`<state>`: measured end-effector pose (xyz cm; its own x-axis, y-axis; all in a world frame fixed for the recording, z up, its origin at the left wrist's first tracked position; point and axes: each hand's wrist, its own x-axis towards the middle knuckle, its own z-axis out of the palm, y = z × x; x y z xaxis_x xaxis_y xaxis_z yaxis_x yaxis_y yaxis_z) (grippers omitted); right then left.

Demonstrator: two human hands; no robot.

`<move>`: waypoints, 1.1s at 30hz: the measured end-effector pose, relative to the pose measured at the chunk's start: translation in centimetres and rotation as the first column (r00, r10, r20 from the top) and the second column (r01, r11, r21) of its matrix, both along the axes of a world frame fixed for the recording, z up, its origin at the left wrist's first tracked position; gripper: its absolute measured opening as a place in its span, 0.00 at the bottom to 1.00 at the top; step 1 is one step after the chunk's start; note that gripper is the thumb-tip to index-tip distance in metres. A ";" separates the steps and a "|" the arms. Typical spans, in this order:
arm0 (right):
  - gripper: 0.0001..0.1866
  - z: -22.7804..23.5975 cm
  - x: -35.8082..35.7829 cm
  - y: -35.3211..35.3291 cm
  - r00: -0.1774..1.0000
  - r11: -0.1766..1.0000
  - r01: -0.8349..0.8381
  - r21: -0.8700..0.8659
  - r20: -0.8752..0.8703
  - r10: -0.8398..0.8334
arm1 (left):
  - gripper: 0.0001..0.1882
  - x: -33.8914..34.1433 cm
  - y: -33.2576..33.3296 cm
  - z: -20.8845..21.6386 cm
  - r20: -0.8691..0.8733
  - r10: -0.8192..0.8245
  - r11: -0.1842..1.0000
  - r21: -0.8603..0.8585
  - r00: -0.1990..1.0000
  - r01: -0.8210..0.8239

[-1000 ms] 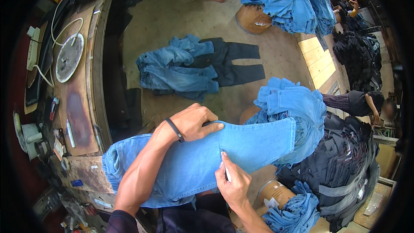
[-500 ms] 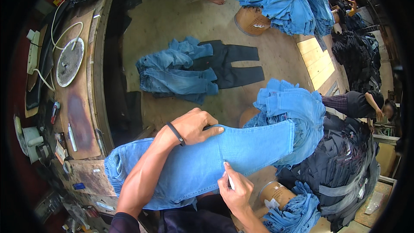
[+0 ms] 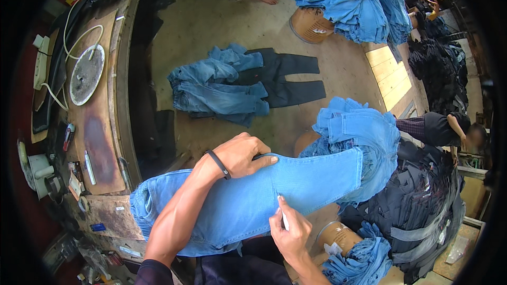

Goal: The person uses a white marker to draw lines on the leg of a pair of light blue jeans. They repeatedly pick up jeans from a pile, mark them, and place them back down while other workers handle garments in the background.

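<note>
Pinches jeans (image 3: 232, 208) in left hand (image 3: 240, 155), grips white pen (image 3: 285, 222) in right hand (image 3: 292, 230), apparently extending faint line (image 3: 275, 183) lower than a second ago.

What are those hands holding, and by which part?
The left hand holds the light-blue jeans by the leg's far edge, thumb on top. The right hand pinches a slim white tool, apparently near its tip.
</note>
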<state>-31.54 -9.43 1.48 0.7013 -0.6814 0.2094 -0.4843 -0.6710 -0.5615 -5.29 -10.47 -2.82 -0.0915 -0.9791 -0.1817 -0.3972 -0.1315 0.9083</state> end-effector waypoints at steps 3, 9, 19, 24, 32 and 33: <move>0.22 -0.1 0.5 0.0 0.997 1.000 0.004 0.001 0.075 -0.004 | 0.21 -0.1 0.1 -0.1 -0.037 0.039 0.996 -0.077 0.999 -0.041; 0.22 -0.9 2.2 -0.4 0.997 1.000 -0.012 -0.014 0.070 0.013 | 0.22 0.0 0.1 -0.4 0.010 0.012 0.999 -0.034 1.000 -0.012; 0.18 0.7 0.2 0.9 0.997 0.990 -0.004 0.140 -0.079 0.016 | 0.20 0.0 -0.1 -0.4 0.080 0.007 1.000 0.015 0.997 -0.008; 0.18 1.7 -0.8 2.1 0.998 0.991 0.021 0.133 -0.065 -0.013 | 0.21 -0.1 -0.2 -0.3 0.004 0.031 0.997 -0.066 1.000 -0.030; 0.18 0.1 1.4 0.4 0.997 0.996 0.004 0.089 -0.080 0.004 | 0.21 0.0 -0.1 -0.3 0.022 0.023 0.999 -0.025 0.999 -0.022; 0.18 0.6 1.1 0.7 0.999 0.996 -0.007 0.090 -0.050 0.012 | 0.22 -0.1 -0.1 -0.3 0.032 0.008 1.000 0.013 0.999 -0.008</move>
